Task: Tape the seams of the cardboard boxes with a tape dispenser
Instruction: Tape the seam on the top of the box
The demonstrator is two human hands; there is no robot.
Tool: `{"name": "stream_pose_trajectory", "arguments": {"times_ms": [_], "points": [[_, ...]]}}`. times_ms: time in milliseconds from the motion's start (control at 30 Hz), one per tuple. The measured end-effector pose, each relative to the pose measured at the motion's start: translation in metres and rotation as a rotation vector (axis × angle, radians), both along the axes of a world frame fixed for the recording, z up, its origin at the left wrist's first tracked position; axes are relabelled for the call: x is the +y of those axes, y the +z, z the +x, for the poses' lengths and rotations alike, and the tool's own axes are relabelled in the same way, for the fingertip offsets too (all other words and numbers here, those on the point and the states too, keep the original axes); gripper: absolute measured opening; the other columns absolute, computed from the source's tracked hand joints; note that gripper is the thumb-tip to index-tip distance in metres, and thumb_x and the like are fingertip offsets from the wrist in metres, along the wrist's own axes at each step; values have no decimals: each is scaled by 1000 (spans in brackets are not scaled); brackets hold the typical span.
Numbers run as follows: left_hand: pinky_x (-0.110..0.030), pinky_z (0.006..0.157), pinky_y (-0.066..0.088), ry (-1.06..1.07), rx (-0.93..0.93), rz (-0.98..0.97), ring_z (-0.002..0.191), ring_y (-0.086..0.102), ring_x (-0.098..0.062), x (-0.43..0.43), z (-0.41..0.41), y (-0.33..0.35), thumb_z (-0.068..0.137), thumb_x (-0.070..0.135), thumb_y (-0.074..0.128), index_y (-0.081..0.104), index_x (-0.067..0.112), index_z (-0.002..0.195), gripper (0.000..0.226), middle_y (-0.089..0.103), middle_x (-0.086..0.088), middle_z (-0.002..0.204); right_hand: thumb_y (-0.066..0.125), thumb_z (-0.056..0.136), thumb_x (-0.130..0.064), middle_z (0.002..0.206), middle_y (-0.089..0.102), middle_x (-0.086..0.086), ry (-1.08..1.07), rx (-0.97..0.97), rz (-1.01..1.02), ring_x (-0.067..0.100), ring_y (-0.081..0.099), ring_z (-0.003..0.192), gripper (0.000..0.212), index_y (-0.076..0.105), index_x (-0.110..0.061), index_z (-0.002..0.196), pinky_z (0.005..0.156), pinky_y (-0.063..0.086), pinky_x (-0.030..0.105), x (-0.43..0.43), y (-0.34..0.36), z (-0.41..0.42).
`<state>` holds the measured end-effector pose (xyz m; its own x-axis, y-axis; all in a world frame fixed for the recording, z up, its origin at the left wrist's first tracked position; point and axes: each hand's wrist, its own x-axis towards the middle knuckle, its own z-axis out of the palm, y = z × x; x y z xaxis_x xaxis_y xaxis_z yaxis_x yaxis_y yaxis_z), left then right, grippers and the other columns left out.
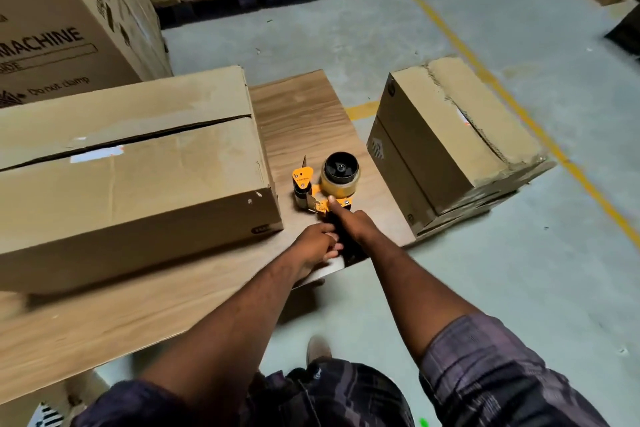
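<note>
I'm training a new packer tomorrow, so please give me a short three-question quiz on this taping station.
1. True or false: the top seam of the long box on the table is already taped shut.
2. Where does the tape dispenser stand?
A. on top of the long box
B. on the table, just right of the long box
C. on the floor
3. Which hand stretches a forefinger onto the dispenser's yellow frame?

Key:
1. False. A dark gap runs along the seam.
2. B
3. The right hand, which grips the handle.
</note>
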<state>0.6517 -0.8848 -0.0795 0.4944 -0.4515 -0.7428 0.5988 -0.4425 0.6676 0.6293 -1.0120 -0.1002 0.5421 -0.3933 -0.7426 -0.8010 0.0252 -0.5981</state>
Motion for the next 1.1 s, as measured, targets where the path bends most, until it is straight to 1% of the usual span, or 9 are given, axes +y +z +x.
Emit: {"name": "stream_pose_trajectory", "arguments": {"times_ms": [100,167,300,367,500,567,667,900,1100], "points": [[-36,101,53,39,88,-63,106,64,-20,5,-2,15,98,-9,42,47,12,137,45,63,-9,120,66,63,-86,98,76,12,-64,-7,74,28,74,88,89,74,-8,107,84,60,38,-3,2,3],[-35,101,53,86,98,-69,103,66,-19,7,4,24,98,-8,42,54,11,129,38,67,-6,112,67,62,-85,94,77,11,-88,-19,80,28,74,84,86,75,-10,104,78,61,36,-2,7,6],[-25,75,57,393,95,-116,78,64,-14,-5,21,43,102,6,49,60,7,122,23,66,-6,90,58,72,-85,80,77,11,-155,-74,11,27,74,72,78,77,-11,87,64,55,31,5,23,15],[-22,77,54,548,107,-194,83,64,-12,-15,32,59,104,14,49,58,6,129,28,66,-5,99,56,72,-87,75,76,8,-184,-132,-81,25,74,70,79,76,-12,83,70,58,34,6,35,21],[-30,93,47,731,263,-444,119,61,-24,-17,55,108,105,27,45,58,5,126,32,65,-14,120,70,79,-70,62,69,3,-202,-464,-123,21,66,53,58,68,-13,72,63,56,39,2,72,25],[-32,85,51,802,357,-551,105,63,-26,-3,65,134,105,30,47,58,6,105,27,64,-16,105,75,88,-50,68,68,8,-170,-677,-72,21,63,57,37,68,-15,80,60,53,37,0,103,23],[-31,77,52,775,325,-633,89,61,-23,22,72,168,102,38,52,59,3,103,36,63,-15,95,73,95,-27,85,71,21,-15,-833,47,24,65,65,16,70,-12,94,63,56,35,-1,145,21],[-29,84,50,739,173,-694,85,62,-21,74,72,198,101,27,52,64,5,100,25,68,-12,92,71,96,-25,75,67,6,193,-905,-47,22,59,64,16,69,-11,90,62,51,33,29,172,26],[-27,70,61,697,157,-847,73,69,-23,152,77,192,96,25,40,65,4,88,34,70,-12,85,72,83,-37,73,71,-3,329,-932,-90,12,64,66,19,69,-20,91,65,55,35,68,192,47]]}}
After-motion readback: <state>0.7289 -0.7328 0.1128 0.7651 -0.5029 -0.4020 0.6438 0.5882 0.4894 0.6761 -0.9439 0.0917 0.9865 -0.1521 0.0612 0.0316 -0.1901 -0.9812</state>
